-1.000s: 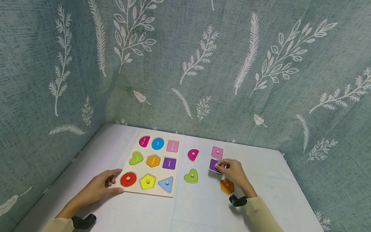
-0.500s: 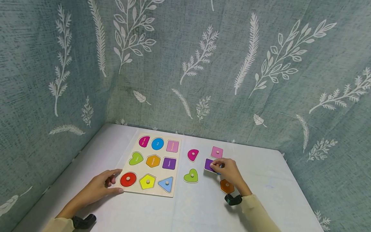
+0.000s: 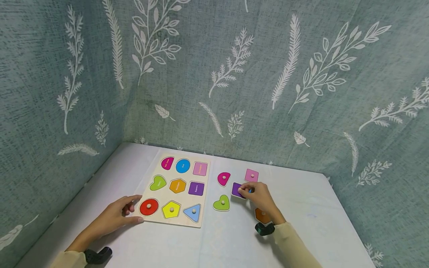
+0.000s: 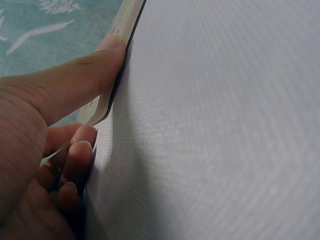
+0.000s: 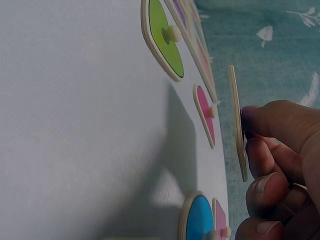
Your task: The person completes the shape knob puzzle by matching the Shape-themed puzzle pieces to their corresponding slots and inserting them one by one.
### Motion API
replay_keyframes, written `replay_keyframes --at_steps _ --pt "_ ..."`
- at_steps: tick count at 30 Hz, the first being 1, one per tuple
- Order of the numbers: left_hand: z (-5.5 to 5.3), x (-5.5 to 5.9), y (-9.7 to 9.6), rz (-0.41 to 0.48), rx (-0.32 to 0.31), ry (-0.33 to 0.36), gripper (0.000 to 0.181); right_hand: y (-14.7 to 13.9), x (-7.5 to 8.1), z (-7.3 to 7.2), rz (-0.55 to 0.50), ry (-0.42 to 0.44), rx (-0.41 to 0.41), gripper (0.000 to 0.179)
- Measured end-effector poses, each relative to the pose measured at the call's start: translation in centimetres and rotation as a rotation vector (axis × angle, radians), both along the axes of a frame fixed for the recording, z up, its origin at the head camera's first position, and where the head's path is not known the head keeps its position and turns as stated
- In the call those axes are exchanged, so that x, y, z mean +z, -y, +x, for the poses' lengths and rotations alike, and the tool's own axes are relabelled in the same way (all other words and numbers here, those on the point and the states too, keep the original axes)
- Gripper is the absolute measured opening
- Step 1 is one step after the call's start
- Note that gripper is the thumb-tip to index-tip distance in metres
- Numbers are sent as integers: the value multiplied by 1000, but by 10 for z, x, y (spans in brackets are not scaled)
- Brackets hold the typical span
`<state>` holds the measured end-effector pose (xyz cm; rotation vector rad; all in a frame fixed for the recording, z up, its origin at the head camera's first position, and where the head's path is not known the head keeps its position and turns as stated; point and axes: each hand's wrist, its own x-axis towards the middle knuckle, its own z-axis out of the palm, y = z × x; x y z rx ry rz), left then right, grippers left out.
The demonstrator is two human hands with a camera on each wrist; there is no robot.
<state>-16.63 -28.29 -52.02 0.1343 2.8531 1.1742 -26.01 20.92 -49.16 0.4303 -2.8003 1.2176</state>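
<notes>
A purple square knobbed puzzle piece [image 3: 236, 190] is pinched between the thumb and fingers of my right hand [image 3: 259, 195]. In the right wrist view the piece [image 5: 237, 125] appears edge-on, raised off the table. My left hand [image 3: 114, 216] rests at the near left corner of the wooden puzzle board [image 3: 177, 222], thumb along the front edge and fingertips by the left side. Red oval [image 3: 146, 209], yellow pentagon [image 3: 167, 213] and light blue triangle [image 3: 191, 214] pieces sit in the board's front row. The other printed shapes there show no knobs, including a purple square [image 3: 193, 190].
On the white table [image 3: 228, 242] lie a magenta half-round piece [image 3: 222, 181], a green heart [image 3: 219, 205] and a pink square-like piece [image 3: 251, 172]. My right hand partly covers an orange hexagon [image 3: 259, 214] and a blue round piece [image 5: 199, 217]. Patterned cloth [image 3: 201, 74] stands behind.
My right hand has carried the purple square leftward, off the blue round piece and toward the board. My left hand has stayed at the board's corner.
</notes>
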Motion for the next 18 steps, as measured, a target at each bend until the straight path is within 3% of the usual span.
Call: replay_keyframes --at_steps 8,18 --pt "0 0 0 4 -3 -11 89 12 -4 -5 -36 26 0 7" --pt "2 1 1 17 -12 -22 87 32 -3 -14 -22 -36 67 6"
